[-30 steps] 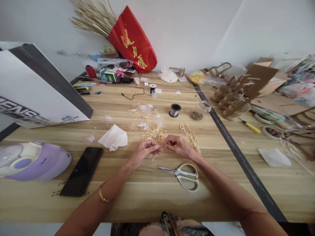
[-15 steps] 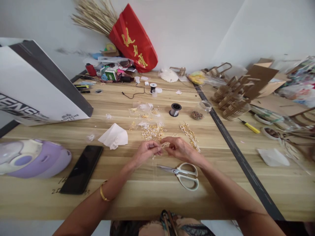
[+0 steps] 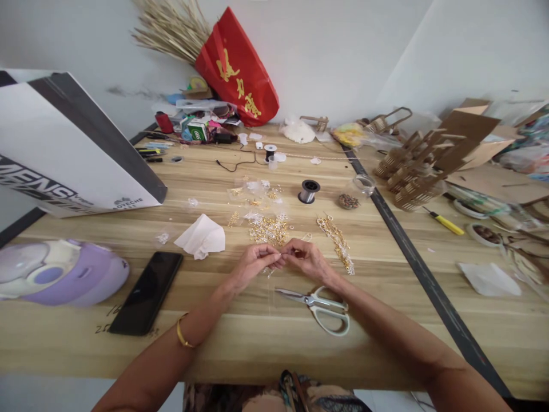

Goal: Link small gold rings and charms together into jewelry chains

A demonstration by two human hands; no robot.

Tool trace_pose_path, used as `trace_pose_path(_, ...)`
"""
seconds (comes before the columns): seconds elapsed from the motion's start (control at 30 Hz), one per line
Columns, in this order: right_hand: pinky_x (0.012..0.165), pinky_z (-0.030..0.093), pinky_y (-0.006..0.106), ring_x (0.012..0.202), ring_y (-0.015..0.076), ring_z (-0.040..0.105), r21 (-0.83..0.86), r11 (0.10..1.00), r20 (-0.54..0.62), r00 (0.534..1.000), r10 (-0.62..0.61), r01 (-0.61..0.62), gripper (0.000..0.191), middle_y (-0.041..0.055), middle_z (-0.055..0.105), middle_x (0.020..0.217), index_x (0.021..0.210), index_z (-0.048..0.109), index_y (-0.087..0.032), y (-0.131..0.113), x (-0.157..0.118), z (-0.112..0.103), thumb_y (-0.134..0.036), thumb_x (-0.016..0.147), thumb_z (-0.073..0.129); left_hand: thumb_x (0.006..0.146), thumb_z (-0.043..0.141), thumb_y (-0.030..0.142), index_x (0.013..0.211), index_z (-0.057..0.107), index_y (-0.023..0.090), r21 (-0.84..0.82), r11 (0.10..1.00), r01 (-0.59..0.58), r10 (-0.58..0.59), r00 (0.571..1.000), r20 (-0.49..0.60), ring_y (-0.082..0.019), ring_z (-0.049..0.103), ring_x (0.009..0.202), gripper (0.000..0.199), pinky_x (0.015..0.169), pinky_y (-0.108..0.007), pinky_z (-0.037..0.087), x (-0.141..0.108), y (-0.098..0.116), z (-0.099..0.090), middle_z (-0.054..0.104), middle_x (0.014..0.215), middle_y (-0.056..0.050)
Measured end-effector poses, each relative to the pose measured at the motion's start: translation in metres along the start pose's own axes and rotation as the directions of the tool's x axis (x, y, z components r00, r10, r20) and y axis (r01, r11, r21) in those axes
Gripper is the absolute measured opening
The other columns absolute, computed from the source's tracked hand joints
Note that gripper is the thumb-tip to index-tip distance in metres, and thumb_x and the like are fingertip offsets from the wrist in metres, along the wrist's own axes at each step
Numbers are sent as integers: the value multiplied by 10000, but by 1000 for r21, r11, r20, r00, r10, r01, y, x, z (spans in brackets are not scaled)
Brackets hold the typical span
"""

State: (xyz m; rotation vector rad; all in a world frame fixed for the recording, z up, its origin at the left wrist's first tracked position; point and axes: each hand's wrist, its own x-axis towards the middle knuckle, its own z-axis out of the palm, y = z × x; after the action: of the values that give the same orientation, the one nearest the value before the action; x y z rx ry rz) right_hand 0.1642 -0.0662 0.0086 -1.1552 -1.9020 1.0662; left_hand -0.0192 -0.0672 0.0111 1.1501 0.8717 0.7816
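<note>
My left hand and my right hand meet fingertip to fingertip, both pinched closed on a small beaded strand. Most of it is hidden by the fingers; a short pale-and-gold length hangs below the left fingertips. Just beyond the hands lies a pile of gold and silver beads. To the right of it, finished-looking beaded chains rest in a bunch. Scissors with pale handles lie near my right wrist, blades slightly apart and pointing left.
A black phone, a crumpled white tissue and a purple-and-white appliance are on the left. Behind the beads stand a wire spool and a clear jar of beads. Small woven baskets and a yellow-handled tool lie right.
The fingertips have come closer together, and the strand that showed between them is now mostly covered. The whole view has shifted slightly; the things on the table stay put.
</note>
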Motion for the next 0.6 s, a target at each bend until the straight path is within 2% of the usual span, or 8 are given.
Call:
trace_pose_path(0.13,579,407,242,655,123,514,51,997,-103,994,-47,52,153,33,576,745,779,635,-148,8,-2,8,-290,806,585,720,678,339,784,649,101,-5,1000,9,-9,1000,-13,-156,642,702,248,673,-265,483,2,-3,-2,703,776,-76)
trace_pose_path(0.33,589,401,251,663,129,481,6,997,-207,976,-74,77,155,17,519,711,778,646,-169,16,-4,12,-306,813,580,744,653,322,784,656,110,14,1000,-20,21,997,-70,-144,628,702,215,692,-262,479,5,-6,-6,704,785,-69)
trace_pose_path(0.6,605,399,272,655,140,469,-61,989,-279,949,-147,136,115,9,492,689,748,599,-186,18,-7,9,-265,825,564,712,671,326,713,643,118,123,992,-19,39,986,-161,-119,579,621,209,635,-236,455,8,-12,-2,665,672,-29)
